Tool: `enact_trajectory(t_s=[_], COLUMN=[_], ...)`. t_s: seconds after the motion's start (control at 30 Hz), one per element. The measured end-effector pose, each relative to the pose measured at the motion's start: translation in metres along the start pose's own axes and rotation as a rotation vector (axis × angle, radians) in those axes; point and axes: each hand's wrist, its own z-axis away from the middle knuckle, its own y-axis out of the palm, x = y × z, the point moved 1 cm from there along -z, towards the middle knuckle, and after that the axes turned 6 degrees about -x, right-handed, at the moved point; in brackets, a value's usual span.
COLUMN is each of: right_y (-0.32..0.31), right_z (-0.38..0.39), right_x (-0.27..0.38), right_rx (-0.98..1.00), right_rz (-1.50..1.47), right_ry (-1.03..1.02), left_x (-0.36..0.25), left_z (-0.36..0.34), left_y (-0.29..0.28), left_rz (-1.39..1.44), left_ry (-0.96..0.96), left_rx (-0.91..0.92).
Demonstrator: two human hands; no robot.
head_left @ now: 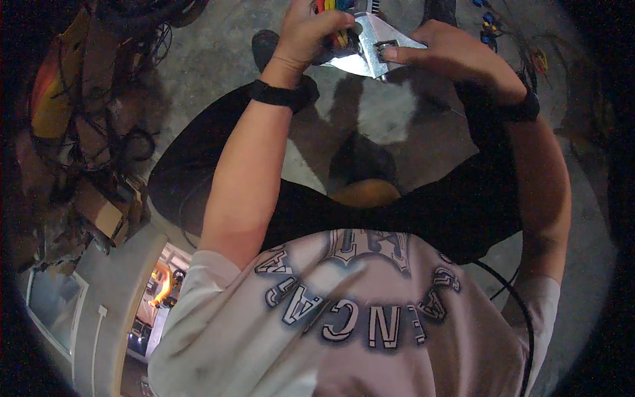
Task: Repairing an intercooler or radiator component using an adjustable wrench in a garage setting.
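Note:
A shiny silver sheet-metal bracket point(372, 47), with a small square cut-out, is held up between my hands at the top of the view. My right hand point(456, 58) grips its right side, thumb pressed by the cut-out and the other fingers hidden behind. Closed at the bracket's left edge is my left hand point(309, 34), its thumb lying over a bundle of red, yellow and green wires point(329, 8). Whether the left fingers also grip the metal, I cannot tell. A small pin-like end sticks out below the bracket.
Tangled dark cables point(135, 142) and torn cardboard point(99, 212) lie along the left. Blue and orange connectors point(488, 28) with loose wires are on the concrete floor point(387, 109) at the upper right. A black cable point(512, 288) runs past my right side. My bent legs frame the floor.

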Motion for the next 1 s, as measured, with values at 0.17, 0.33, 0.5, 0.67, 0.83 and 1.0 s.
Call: enact_trajectory(t_s=[0.17,0.33,0.5,0.67,0.83,1.0], right_y=[-0.005,-0.006,-0.006,-0.004,-0.005,-0.008], right_z=[-0.009,-0.006,-0.008,-0.005,0.0,-0.004], right_x=[0.01,0.017,0.008,0.008,0.014,0.001], right_rx=[0.318,0.268,0.299,0.264,0.202,0.269], right_rz=[-0.131,-0.141,-0.138,-0.16,-0.199,-0.217], right_ry=[0.101,0.137,0.129,0.091,0.146,0.132], left_x=[0.001,-0.004,-0.005,0.005,0.003,-0.002], left_z=[0.0,0.001,0.004,0.0,-0.002,0.003], left_y=[0.001,-0.002,0.003,-0.006,-0.005,0.002], left_rz=[-0.01,-0.076,-0.118,-0.121,-0.092,-0.077], left_ry=[0.019,0.051,-0.017,-0.028,-0.013,-0.015], left_rx=[-0.017,-0.007,-0.04,-0.102,-0.128,-0.106])
